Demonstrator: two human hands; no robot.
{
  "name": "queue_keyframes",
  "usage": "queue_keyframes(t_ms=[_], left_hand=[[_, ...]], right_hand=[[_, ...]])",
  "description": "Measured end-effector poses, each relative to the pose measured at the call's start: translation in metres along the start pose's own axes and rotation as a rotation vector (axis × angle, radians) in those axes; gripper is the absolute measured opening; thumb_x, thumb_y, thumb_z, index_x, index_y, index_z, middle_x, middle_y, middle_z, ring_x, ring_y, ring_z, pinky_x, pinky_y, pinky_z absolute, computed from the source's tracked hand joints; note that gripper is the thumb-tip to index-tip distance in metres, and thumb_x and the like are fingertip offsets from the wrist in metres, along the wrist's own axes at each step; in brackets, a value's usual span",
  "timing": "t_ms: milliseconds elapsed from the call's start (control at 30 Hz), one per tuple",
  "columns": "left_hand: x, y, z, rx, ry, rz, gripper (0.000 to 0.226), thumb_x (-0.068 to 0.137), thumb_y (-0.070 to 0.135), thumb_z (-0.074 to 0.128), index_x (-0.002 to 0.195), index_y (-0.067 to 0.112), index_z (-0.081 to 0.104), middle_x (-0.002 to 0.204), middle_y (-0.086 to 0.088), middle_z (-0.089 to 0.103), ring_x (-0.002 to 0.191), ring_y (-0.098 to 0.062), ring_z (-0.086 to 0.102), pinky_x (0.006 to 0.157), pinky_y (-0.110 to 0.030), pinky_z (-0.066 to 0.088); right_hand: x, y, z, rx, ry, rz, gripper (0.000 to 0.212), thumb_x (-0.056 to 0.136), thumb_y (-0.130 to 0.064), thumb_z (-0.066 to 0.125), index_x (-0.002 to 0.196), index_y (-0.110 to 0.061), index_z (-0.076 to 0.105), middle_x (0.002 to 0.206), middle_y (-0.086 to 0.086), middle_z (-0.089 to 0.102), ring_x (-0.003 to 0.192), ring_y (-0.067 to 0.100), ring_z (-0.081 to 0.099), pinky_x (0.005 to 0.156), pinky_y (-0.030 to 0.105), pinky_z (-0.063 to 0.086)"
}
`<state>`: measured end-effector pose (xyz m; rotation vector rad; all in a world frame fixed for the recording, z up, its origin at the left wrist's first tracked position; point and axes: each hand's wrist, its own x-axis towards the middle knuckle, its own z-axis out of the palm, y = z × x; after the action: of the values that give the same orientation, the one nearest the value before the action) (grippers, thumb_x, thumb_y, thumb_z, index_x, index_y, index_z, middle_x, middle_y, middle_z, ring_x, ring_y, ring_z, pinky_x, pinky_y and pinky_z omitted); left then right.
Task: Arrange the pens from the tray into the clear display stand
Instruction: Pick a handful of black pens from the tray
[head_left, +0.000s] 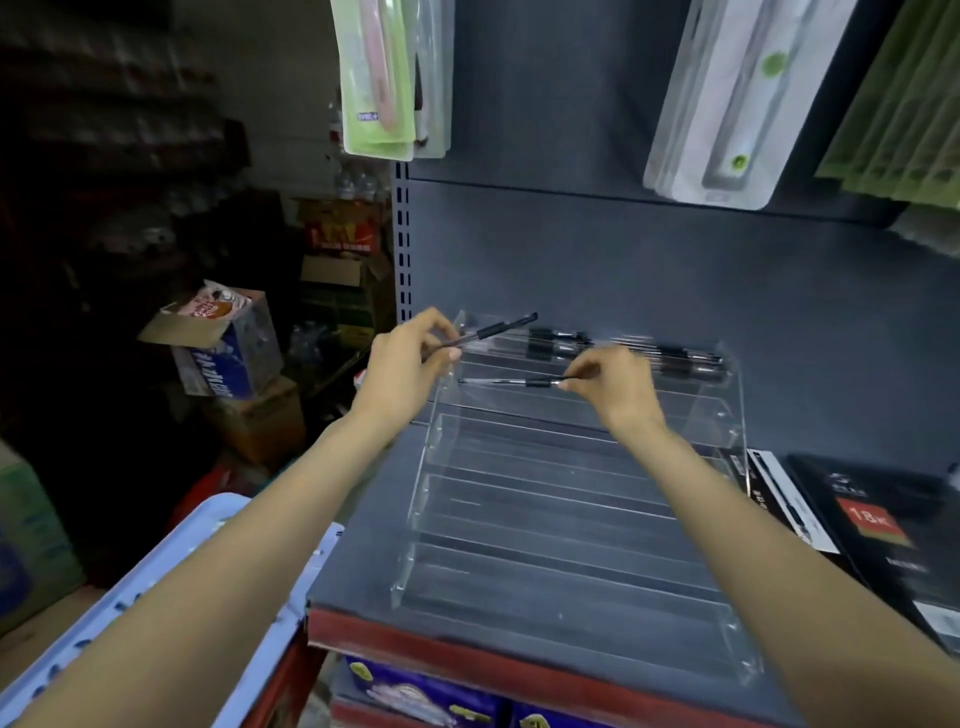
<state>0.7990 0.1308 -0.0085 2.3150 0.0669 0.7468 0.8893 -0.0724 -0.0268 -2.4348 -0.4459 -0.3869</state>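
A clear tiered display stand (571, 509) sits on a grey shelf. Several black pens (649, 351) lie in its top tier. My left hand (402, 364) pinches a black pen (498, 330) at the stand's upper left corner, the pen tilted up to the right. My right hand (618, 387) pinches the right end of a second pen (511, 383), which lies level over the second tier. A light blue tray (208, 530) shows at the lower left beneath my left forearm; its contents are hidden.
Black boxed goods (878, 530) stand to the right of the stand. Packaged items (389, 78) hang above the shelf on the back panel. Cardboard boxes (228, 348) pile up in the dark area on the left. The shelf's red front edge (467, 654) runs below.
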Motion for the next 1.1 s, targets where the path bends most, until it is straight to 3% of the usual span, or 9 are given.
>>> queue_keyframes(t_ms=[167, 333, 433, 533, 600, 733, 867, 1033, 1100], left_hand=[[0.001, -0.009, 0.004, -0.018, -0.050, -0.022, 0.007, 0.088, 0.017, 0.063, 0.094, 0.014, 0.062, 0.079, 0.006, 0.060, 0.071, 0.007, 0.051, 0.058, -0.002, 0.036], [0.006, -0.012, 0.005, -0.020, -0.073, -0.012, 0.009, 0.087, 0.016, 0.064, 0.095, 0.012, 0.064, 0.083, 0.003, 0.062, 0.071, 0.006, 0.051, 0.058, 0.001, 0.036], [0.005, -0.012, 0.010, -0.025, -0.095, 0.007, 0.009, 0.086, 0.016, 0.065, 0.094, 0.012, 0.065, 0.080, 0.004, 0.061, 0.071, 0.006, 0.051, 0.060, 0.004, 0.036], [0.005, -0.008, 0.016, -0.029, -0.118, 0.042, 0.009, 0.086, 0.017, 0.066, 0.093, 0.013, 0.066, 0.081, 0.004, 0.063, 0.073, 0.002, 0.054, 0.069, -0.002, 0.041], [0.006, -0.003, 0.021, -0.040, -0.144, 0.065, 0.010, 0.085, 0.017, 0.066, 0.094, 0.013, 0.066, 0.086, 0.003, 0.065, 0.080, -0.006, 0.057, 0.080, -0.016, 0.047], [0.006, -0.001, 0.025, -0.006, -0.039, 0.084, 0.025, 0.086, 0.015, 0.065, 0.111, 0.014, 0.063, 0.105, 0.002, 0.056, 0.095, -0.007, 0.052, 0.089, -0.016, 0.039], [-0.001, -0.023, 0.023, 0.048, -0.020, -0.162, 0.053, 0.089, 0.019, 0.063, 0.136, 0.008, 0.043, 0.136, -0.011, 0.044, 0.122, -0.023, 0.048, 0.104, -0.032, 0.037], [-0.009, -0.034, 0.020, -0.057, -0.154, -0.206, 0.032, 0.090, 0.020, 0.059, 0.116, 0.002, 0.064, 0.113, -0.011, 0.067, 0.108, -0.023, 0.061, 0.098, -0.035, 0.047], [-0.009, -0.034, 0.018, -0.093, -0.141, -0.222, 0.031, 0.090, 0.021, 0.060, 0.115, 0.003, 0.064, 0.107, -0.010, 0.069, 0.099, -0.020, 0.063, 0.095, -0.036, 0.049]], right_hand=[[0.005, -0.001, 0.007, -0.131, -0.068, -0.020, 0.004, 0.079, -0.014, 0.073, 0.083, -0.011, 0.073, 0.087, 0.007, 0.071, 0.084, 0.024, 0.065, 0.080, 0.034, 0.054], [0.014, -0.008, 0.008, -0.150, -0.176, -0.050, 0.010, 0.084, -0.008, 0.066, 0.090, -0.008, 0.074, 0.093, 0.012, 0.071, 0.093, 0.025, 0.065, 0.085, 0.027, 0.050], [0.010, -0.010, 0.000, 0.109, -0.085, 0.012, 0.019, 0.084, -0.008, 0.065, 0.102, -0.010, 0.071, 0.092, 0.002, 0.069, 0.085, 0.014, 0.063, 0.083, 0.017, 0.045], [-0.002, -0.012, -0.014, 0.525, -0.143, 0.036, 0.031, 0.081, -0.009, 0.070, 0.111, -0.018, 0.065, 0.092, -0.001, 0.067, 0.082, 0.011, 0.065, 0.083, 0.025, 0.052], [-0.007, -0.012, -0.018, 0.586, -0.154, -0.008, 0.022, 0.081, -0.006, 0.069, 0.101, -0.016, 0.068, 0.091, 0.002, 0.068, 0.079, 0.010, 0.066, 0.083, 0.024, 0.053], [-0.008, -0.003, -0.022, 0.551, 0.000, 0.037, 0.012, 0.080, -0.005, 0.069, 0.088, -0.013, 0.073, 0.085, 0.001, 0.071, 0.083, 0.013, 0.068, 0.089, 0.028, 0.052], [-0.012, 0.007, -0.020, 0.443, 0.040, 0.120, 0.012, 0.080, -0.008, 0.071, 0.091, -0.009, 0.074, 0.089, 0.004, 0.071, 0.090, 0.016, 0.065, 0.091, 0.027, 0.049], [-0.007, 0.003, -0.008, 0.242, -0.026, 0.061, 0.010, 0.080, -0.009, 0.071, 0.089, -0.007, 0.075, 0.081, -0.002, 0.067, 0.082, 0.009, 0.060, 0.070, 0.004, 0.038], [-0.002, 0.000, -0.003, 0.131, -0.087, 0.023, 0.008, 0.080, -0.009, 0.072, 0.087, -0.008, 0.075, 0.082, -0.001, 0.067, 0.081, 0.009, 0.059, 0.071, 0.007, 0.037]])
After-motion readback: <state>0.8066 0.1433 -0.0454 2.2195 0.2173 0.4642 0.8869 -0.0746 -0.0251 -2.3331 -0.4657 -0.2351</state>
